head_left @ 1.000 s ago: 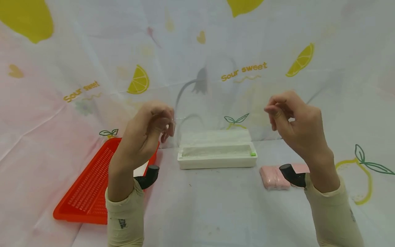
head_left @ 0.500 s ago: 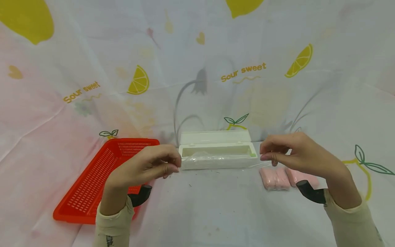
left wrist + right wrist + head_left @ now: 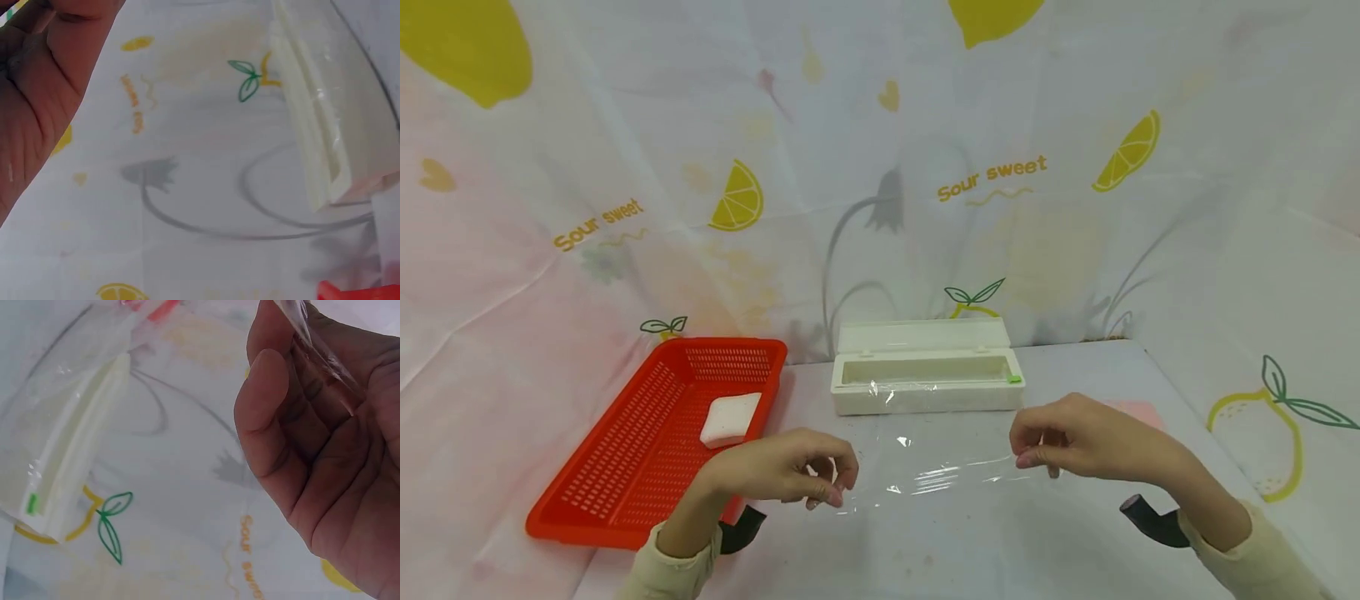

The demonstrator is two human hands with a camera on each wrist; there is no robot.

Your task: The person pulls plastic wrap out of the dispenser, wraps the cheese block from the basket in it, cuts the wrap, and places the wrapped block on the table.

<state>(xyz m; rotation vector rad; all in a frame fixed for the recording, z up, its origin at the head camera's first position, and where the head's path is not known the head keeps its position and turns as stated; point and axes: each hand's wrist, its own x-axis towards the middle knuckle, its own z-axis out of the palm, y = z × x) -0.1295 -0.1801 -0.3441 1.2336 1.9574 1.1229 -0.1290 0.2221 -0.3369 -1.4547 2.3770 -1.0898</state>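
A sheet of clear cling film [image 3: 936, 477] stretches from a white dispenser box [image 3: 928, 402] toward the front of the table. My left hand [image 3: 786, 467] pinches its near left corner between thumb and fingers. At the near right corner my right hand [image 3: 1078, 437] grips the film, and in the right wrist view a gathered strip of film [image 3: 322, 359] runs into the curled fingers. The box lies with its lid [image 3: 925, 335] tipped up at the back and a green tab [image 3: 1015, 379] at its right end. In the left wrist view the left fingertips are out of frame.
A red perforated basket [image 3: 591, 442] stands at the left with a white block [image 3: 728, 418] inside, partly behind the left hand. Behind the right hand a pink packet [image 3: 1138, 412] shows in part. A white cloth with lemon prints [image 3: 880, 167] rises behind the table.
Both hands have come down and toward the front edge, drawing the film out of the box over the table. The white block in the basket has come into view.
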